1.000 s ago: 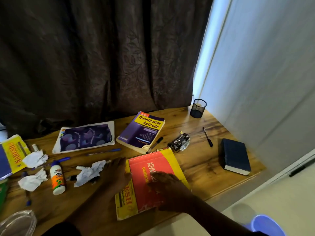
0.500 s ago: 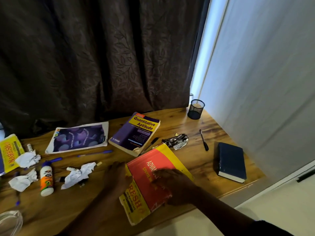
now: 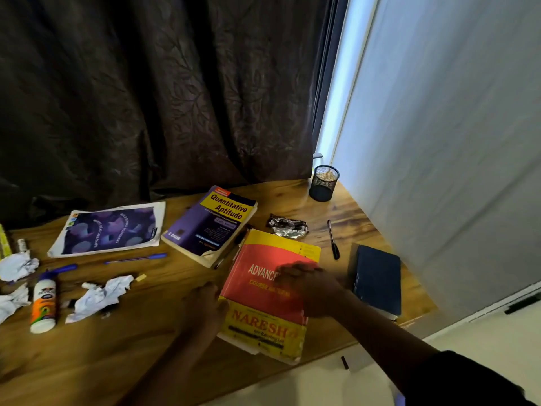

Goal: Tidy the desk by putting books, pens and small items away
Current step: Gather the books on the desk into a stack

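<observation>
A thick red and yellow book [image 3: 265, 300] lies flat near the desk's front edge. My right hand [image 3: 311, 290] rests flat on its red cover. My left hand [image 3: 205, 307] touches the book's left edge, and its fingers are blurred. Behind it lie a purple "Quantitative Aptitude" book [image 3: 212, 227] and a thin purple-covered booklet [image 3: 108, 230]. A dark blue book [image 3: 377, 279] sits to the right. A black pen [image 3: 333, 240], a blue pen [image 3: 137, 258] and a second blue pen [image 3: 60, 269] lie loose. A black mesh pen holder [image 3: 323, 183] stands at the back right corner.
Crumpled papers [image 3: 99, 297] [image 3: 16, 265], a white and orange glue bottle [image 3: 43, 306] and a crumpled foil wrapper [image 3: 288, 227] lie on the wooden desk [image 3: 117, 347]. A dark curtain [image 3: 175, 98] hangs behind, and a pale wall [image 3: 453, 142] closes the right side.
The red and yellow book has turned under both hands so its title now reads nearly upright, and it has shifted right toward the dark blue book.
</observation>
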